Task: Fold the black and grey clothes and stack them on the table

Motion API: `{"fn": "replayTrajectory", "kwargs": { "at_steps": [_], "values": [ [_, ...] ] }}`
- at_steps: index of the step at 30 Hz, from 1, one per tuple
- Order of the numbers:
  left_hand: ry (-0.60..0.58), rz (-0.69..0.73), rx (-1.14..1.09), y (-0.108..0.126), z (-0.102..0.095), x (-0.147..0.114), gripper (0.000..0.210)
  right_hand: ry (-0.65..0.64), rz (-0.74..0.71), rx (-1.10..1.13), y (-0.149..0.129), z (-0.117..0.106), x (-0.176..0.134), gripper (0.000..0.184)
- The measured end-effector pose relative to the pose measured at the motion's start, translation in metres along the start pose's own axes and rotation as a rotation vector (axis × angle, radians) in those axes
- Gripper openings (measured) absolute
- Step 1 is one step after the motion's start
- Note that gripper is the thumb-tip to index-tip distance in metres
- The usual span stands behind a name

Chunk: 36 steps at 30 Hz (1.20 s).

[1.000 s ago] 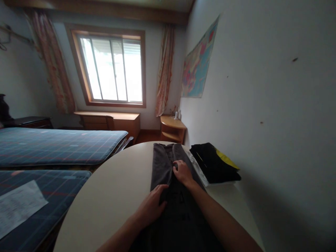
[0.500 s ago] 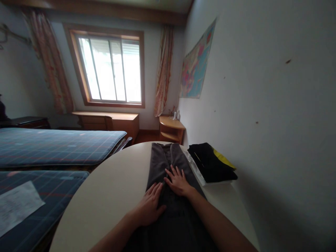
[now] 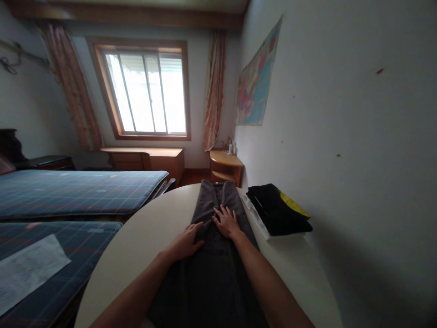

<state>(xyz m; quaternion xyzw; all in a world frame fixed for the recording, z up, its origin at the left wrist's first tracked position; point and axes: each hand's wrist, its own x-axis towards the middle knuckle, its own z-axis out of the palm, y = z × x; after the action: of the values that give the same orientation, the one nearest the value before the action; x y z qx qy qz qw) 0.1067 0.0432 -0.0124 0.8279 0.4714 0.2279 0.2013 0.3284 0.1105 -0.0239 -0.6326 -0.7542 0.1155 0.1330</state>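
A dark grey garment (image 3: 211,282) lies lengthwise on a round cream-coloured table (image 3: 136,241), with a V-shaped opening at its far end. Its near end runs out of the bottom of the view. My right hand (image 3: 227,222) rests flat on the upper middle of the cloth, fingers spread, just below the V. To its left, my left hand (image 3: 186,241) lies palm down by the garment's left edge, fingers stretched out and thumb apart. Neither hand grips the fabric. The forearms cover part of the garment's sides.
Folded clothes, black and yellow (image 3: 278,209) over white, are stacked on the table's right side by the wall. Left of the table are plaid mattresses (image 3: 82,191), the nearer with a paper sheet (image 3: 32,269). A corner shelf (image 3: 227,159) stands beyond the table.
My left hand has slid outward to the garment's left edge and slightly away from me. My right hand stays at nearly the same place on the cloth. The view has shifted a little.
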Motion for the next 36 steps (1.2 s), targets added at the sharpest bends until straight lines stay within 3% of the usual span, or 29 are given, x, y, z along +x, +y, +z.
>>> {"fn": "replayTrajectory", "kwargs": {
  "at_steps": [4, 9, 12, 17, 20, 23, 25, 27, 30, 34, 36],
  "values": [
    [0.011, -0.157, 0.057, 0.004, -0.022, -0.030, 0.052, -0.056, -0.039, 0.009, 0.002, -0.004, -0.030, 0.062],
    [-0.113, -0.343, 0.112, -0.001, -0.049, -0.067, 0.043, -0.179, -0.064, 0.001, 0.003, -0.014, -0.081, 0.066],
    [-0.173, -0.375, 0.064, 0.002, -0.059, -0.086, 0.039, -0.227, -0.047, -0.008, 0.005, -0.021, -0.107, 0.066],
    [-0.047, -0.342, 0.026, 0.022, -0.074, -0.100, 0.042, -0.252, -0.033, 0.040, 0.009, -0.028, -0.130, 0.066],
    [0.055, -0.240, 0.041, 0.048, -0.080, -0.099, 0.041, -0.173, -0.035, 0.102, 0.013, -0.024, -0.137, 0.059],
    [0.046, -0.162, -0.065, 0.082, -0.074, -0.099, 0.045, -0.067, -0.083, 0.169, 0.019, -0.020, -0.145, 0.055],
    [-0.025, -0.107, -0.126, 0.102, -0.062, -0.103, 0.047, -0.025, -0.128, 0.231, 0.023, -0.020, -0.150, 0.054],
    [-0.167, -0.036, -0.148, 0.114, -0.047, -0.107, 0.050, 0.002, -0.165, 0.289, 0.026, -0.023, -0.154, 0.052],
    [-0.385, -0.011, -0.168, 0.117, -0.027, -0.110, 0.045, 0.018, -0.196, 0.327, 0.029, -0.026, -0.157, 0.049],
    [-0.311, 0.149, 0.007, 0.107, -0.014, -0.107, 0.041, 0.030, -0.226, 0.350, 0.031, -0.026, -0.156, 0.048],
    [-0.345, 0.245, 0.080, 0.104, -0.012, -0.106, 0.047, 0.033, -0.239, 0.373, 0.033, -0.025, -0.155, 0.048]
  ]
}}
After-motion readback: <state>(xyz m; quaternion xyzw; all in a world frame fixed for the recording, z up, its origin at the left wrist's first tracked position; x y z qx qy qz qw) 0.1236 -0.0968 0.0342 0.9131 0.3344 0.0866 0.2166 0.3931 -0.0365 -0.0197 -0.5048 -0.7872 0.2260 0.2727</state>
